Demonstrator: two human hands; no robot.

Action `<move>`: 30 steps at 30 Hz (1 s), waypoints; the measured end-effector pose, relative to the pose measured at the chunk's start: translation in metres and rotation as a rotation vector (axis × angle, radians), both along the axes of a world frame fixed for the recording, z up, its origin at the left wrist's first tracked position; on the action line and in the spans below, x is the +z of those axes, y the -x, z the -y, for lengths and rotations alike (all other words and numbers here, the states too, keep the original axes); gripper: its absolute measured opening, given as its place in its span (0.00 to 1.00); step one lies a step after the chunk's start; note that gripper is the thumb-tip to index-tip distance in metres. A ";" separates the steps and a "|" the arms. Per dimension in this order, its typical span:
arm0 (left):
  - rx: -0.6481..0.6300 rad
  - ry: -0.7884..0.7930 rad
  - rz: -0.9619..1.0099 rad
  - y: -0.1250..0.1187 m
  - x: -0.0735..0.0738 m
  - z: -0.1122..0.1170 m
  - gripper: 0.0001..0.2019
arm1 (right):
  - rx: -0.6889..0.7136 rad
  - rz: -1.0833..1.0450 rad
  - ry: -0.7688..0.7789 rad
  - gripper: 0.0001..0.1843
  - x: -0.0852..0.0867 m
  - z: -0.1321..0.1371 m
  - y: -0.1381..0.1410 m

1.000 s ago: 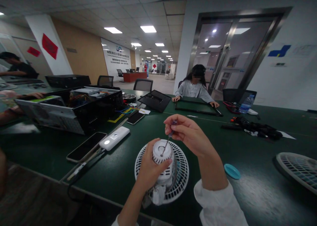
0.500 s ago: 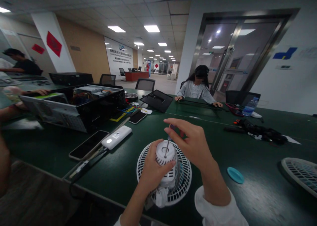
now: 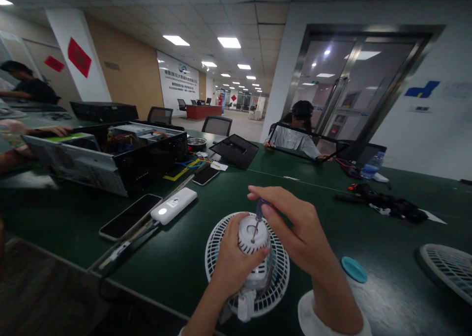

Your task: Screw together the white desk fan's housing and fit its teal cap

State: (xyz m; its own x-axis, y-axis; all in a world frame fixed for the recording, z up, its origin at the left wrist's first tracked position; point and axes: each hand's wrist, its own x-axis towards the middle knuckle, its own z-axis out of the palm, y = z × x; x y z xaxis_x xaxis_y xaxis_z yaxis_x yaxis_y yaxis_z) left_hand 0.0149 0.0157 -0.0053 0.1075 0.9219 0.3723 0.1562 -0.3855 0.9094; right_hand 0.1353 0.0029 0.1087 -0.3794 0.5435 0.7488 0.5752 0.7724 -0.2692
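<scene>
A white fan [image 3: 283, 277] lies grille-down on the green table, its rounded motor housing [image 3: 253, 235] facing up. My left hand [image 3: 236, 262] is wrapped round that housing from the left, thumb across its front. Between the fingers of my right hand [image 3: 291, 218] is the purple handle of a screwdriver [image 3: 260, 208]. Its metal shaft slants down to the top of the housing, with the tip at a small hole there. Whether a screw sits in the hole is too small to see.
Left are a white power bank [image 3: 174, 206], a phone [image 3: 131, 217] and an opened computer case [image 3: 121, 154] with another person's hand [image 3: 55, 130] on it. Right are a blue disc [image 3: 354, 269] and another grille [image 3: 450, 269]. Opposite, a person [image 3: 295, 137] holds a black frame [image 3: 302, 156].
The person opposite has raised the black frame from the table. My right hand has turned slightly, showing more of the screwdriver handle. The view has shifted a little; my left hand keeps its hold.
</scene>
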 end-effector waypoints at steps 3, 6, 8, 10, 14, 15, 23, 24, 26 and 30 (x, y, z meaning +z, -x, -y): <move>-0.004 0.010 0.012 0.000 -0.002 -0.001 0.29 | -0.006 -0.006 -0.052 0.13 0.000 0.002 0.001; 0.001 0.006 0.027 0.000 -0.003 -0.001 0.30 | -0.133 0.005 -0.158 0.06 -0.001 -0.001 0.005; 0.000 0.006 0.030 0.000 -0.003 0.000 0.29 | -0.170 0.001 -0.132 0.09 -0.001 -0.002 0.005; -0.006 0.005 0.030 0.000 -0.003 0.000 0.29 | -0.134 -0.007 -0.041 0.16 -0.001 -0.003 0.004; -0.014 -0.008 0.026 0.001 -0.002 0.000 0.29 | -0.076 0.016 0.016 0.18 0.000 -0.001 0.002; -0.012 -0.009 0.024 0.000 -0.003 0.000 0.29 | -0.100 0.025 -0.022 0.15 -0.001 -0.001 0.002; -0.017 0.001 0.027 0.000 -0.004 -0.001 0.29 | -0.100 0.028 0.002 0.19 -0.001 -0.002 0.002; -0.013 -0.004 0.026 0.000 -0.004 -0.001 0.29 | -0.073 0.035 0.014 0.19 -0.001 -0.001 0.001; -0.001 -0.019 0.025 0.000 -0.005 -0.001 0.29 | -0.086 0.056 -0.019 0.15 -0.001 0.000 0.001; 0.002 -0.025 0.029 -0.001 -0.005 -0.001 0.28 | -0.192 0.076 -0.085 0.14 -0.002 -0.001 0.005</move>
State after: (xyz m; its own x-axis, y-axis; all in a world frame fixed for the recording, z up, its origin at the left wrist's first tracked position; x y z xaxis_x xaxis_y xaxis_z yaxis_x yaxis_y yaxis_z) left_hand 0.0159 0.0170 -0.0100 0.0943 0.9126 0.3978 0.1312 -0.4075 0.9037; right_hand 0.1302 0.0043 0.1066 -0.3321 0.5478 0.7678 0.7305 0.6644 -0.1580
